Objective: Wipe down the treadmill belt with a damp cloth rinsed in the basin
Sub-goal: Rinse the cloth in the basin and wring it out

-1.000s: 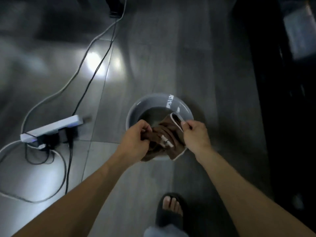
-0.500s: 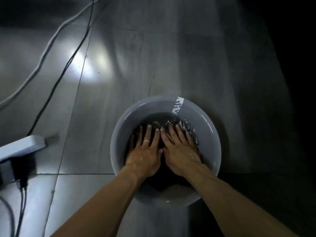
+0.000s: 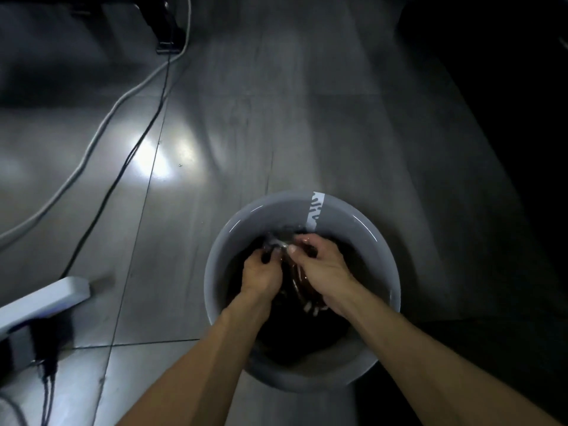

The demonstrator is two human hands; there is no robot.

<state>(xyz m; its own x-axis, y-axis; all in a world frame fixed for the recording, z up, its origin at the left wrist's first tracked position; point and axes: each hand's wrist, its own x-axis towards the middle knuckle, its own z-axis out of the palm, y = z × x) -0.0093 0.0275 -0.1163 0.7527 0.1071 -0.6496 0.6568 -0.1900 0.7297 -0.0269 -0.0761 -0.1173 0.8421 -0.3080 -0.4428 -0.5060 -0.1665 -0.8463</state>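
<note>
Two hands, left hand [image 3: 261,273] and right hand [image 3: 322,267], apparently grip one cloth [image 3: 302,285] in one basin [image 3: 381,241].

Left hand [image 3: 261,273] and right hand [image 3: 322,269] no longer flat on the submerged cloth [image 3: 302,284] — fingers now curled, gripping it, bunching it between them in the basin [image 3: 233,241]

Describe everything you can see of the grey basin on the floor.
The basin is round, grey and smooth, plastic by its look, with a white printed strip on its far inner wall. It stands upright on the grey floor, holding dark water. Both hands are inside it: the left hand and right hand grip a brown cloth in the water. A white power strip lies apart, to its left.
</note>
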